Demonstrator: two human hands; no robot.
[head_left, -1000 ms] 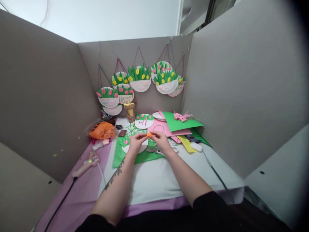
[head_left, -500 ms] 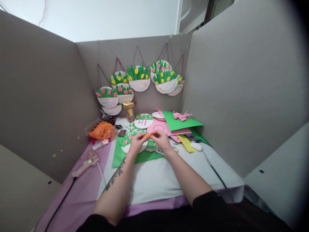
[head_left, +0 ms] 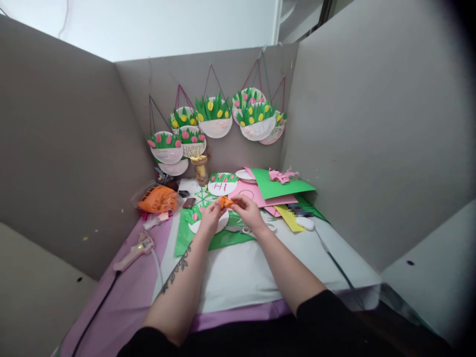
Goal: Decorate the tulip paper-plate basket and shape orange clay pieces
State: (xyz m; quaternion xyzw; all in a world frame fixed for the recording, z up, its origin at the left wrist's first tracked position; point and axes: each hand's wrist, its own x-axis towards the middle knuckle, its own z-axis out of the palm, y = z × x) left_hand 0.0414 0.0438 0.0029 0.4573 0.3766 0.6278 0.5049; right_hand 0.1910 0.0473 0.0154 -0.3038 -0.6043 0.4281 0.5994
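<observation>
Between my two hands, a small crinkled orange piece (head_left: 225,202) is pinched by the fingertips; its material is too small to make out. My left hand (head_left: 211,216) grips its left end, and my right hand (head_left: 248,212) has thumb and fingers closed on its right end. Below the hands lies a half white paper plate (head_left: 222,221) with green paper leaves and pink paper tulips, partly hidden by my left hand. Scissors (head_left: 245,230) rest on the green sheet (head_left: 226,242), with my right wrist over part of their handles.
A glue gun (head_left: 136,252) with a cord lies at left, near an orange bag (head_left: 158,199). Behind the hands stand a jar (head_left: 201,171) and a "HI" plate (head_left: 222,187). Coloured paper (head_left: 284,186) is stacked at right beside a white device (head_left: 305,223). Flower plates (head_left: 215,128) hang on the back panel.
My hands have risen slightly, and more of the orange piece shows, now crumpled upward between the fingers. The view has shifted a little.
</observation>
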